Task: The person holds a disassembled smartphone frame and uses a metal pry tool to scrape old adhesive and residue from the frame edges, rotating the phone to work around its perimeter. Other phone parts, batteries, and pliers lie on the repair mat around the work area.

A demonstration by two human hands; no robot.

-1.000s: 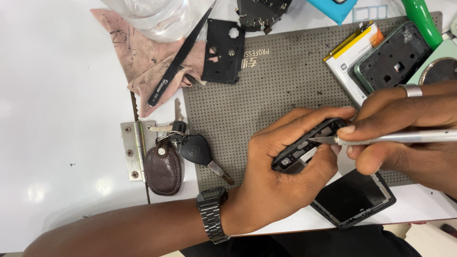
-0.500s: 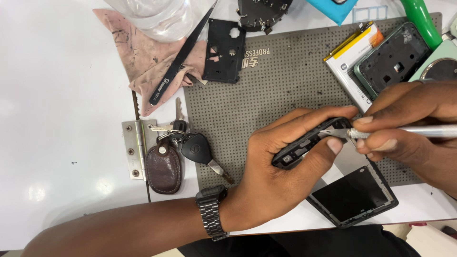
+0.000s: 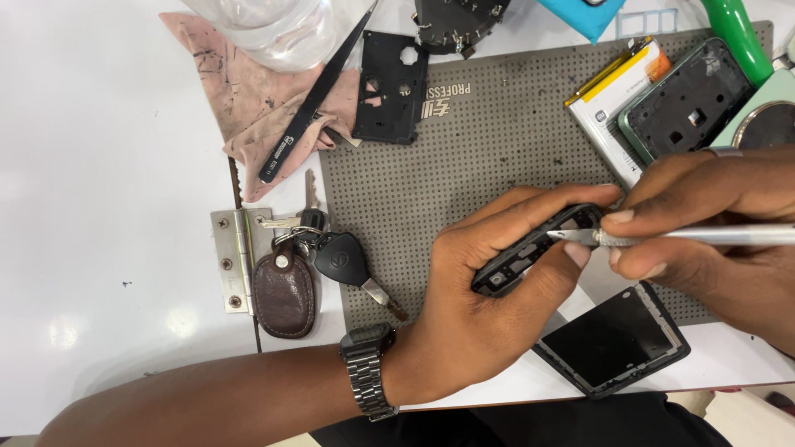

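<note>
My left hand (image 3: 484,310) grips a black phone frame (image 3: 530,252) on edge above the grey perforated work mat (image 3: 464,178). In my right hand (image 3: 716,228) is a slim metal blade tool (image 3: 704,236); its tip touches the frame's upper edge by my left thumb. A dark metal watch sits on my left wrist. Below my right hand a black phone screen (image 3: 613,339) lies flat at the mat's near edge.
Black tweezers (image 3: 310,103) lie on a pink cloth (image 3: 248,99). A black plastic cover (image 3: 389,87), a battery (image 3: 617,91), a green phone back (image 3: 687,99), car keys with a brown fob (image 3: 306,269) and a metal hinge (image 3: 232,257) surround the mat.
My right hand and the blade tool have shifted slightly along the frame's edge. My left hand holds the frame in nearly the same spot.
</note>
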